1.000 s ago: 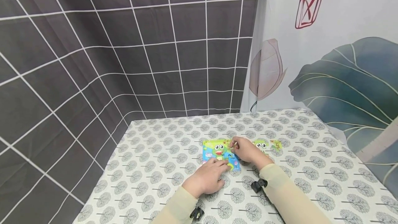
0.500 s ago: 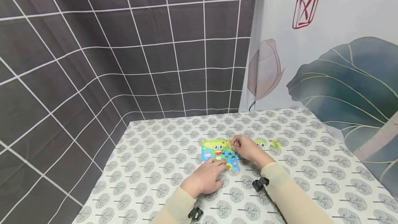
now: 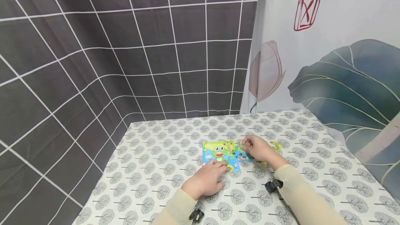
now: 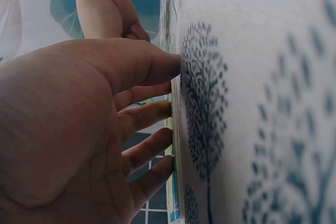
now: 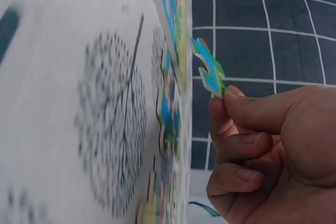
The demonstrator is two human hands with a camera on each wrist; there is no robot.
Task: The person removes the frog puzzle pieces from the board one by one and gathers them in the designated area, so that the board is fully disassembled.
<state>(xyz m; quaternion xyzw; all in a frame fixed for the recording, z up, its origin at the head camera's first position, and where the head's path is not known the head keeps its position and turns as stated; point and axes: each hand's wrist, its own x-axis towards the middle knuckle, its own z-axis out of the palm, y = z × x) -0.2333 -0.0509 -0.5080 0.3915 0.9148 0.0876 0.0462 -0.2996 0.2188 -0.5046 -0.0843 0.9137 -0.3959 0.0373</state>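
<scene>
Blue colours one piece [image 5: 213, 68] the right hand [image 3: 257, 149] pinches; released, the left hand [image 3: 207, 179] touches one puzzle [image 3: 219, 152].

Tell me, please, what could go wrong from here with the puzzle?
The right hand pinches the puzzle piece only by one end, so it might twist or slip. Loose pieces lie close to that hand and could be knocked aside. The left hand rests on the frog puzzle; sliding it might shift the picture.
</scene>
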